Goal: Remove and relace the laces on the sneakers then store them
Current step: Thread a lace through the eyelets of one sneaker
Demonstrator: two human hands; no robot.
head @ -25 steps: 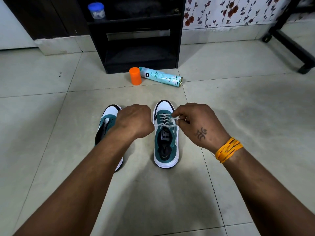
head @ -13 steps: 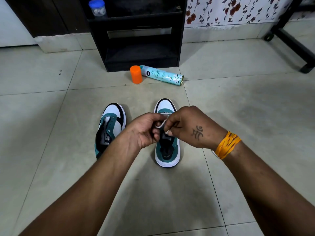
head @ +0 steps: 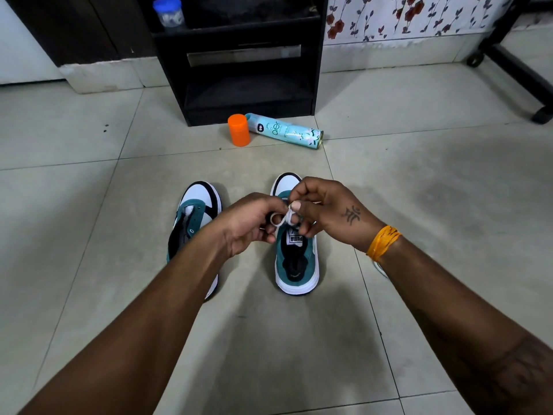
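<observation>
Two teal, white and black sneakers stand side by side on the tiled floor, toes pointing away from me. The right sneaker (head: 296,259) carries a white lace (head: 284,217). Both hands meet above its tongue. My left hand (head: 251,223) pinches a loop of the lace. My right hand (head: 326,214) pinches the lace just beside it, thumb on top. The left sneaker (head: 194,217) stands to the left, partly behind my left forearm, with no lace visible in its eyelets.
An orange cap (head: 238,129) and a lying pale blue spray can (head: 284,130) sit on the floor beyond the shoes. Behind them stands a black shelf unit (head: 239,58) with a blue-lidded jar (head: 168,12). A black wheeled frame (head: 514,61) is at far right.
My hands came together from apart over the right sneaker and rose slightly. The lace is now drawn into a small loop between my fingers.
</observation>
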